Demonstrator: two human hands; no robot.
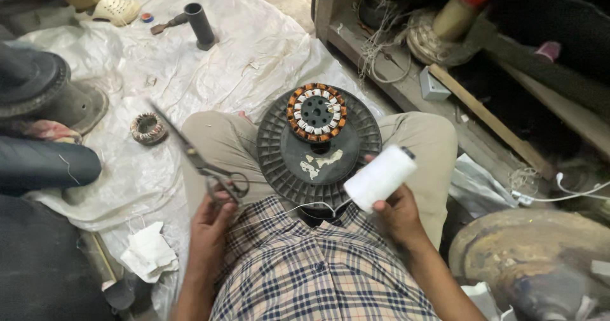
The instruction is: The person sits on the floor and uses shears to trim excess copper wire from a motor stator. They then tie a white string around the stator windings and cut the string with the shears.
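Scissors (210, 168) are pointing up-left, gripped by the left hand (213, 216) over the thigh; the right hand (397, 213) is holding a white spool (380, 178), fingers wrapped beneath, beside the stator (316, 113).

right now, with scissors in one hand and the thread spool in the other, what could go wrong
1. The left hand holds the scissors with the blades pointing out over the thigh; a slip could nick the leg.
2. The thread runs slack from the white spool in the right hand and might snag.
3. The wound stator sits loose on the black disc on the lap and may slide off.
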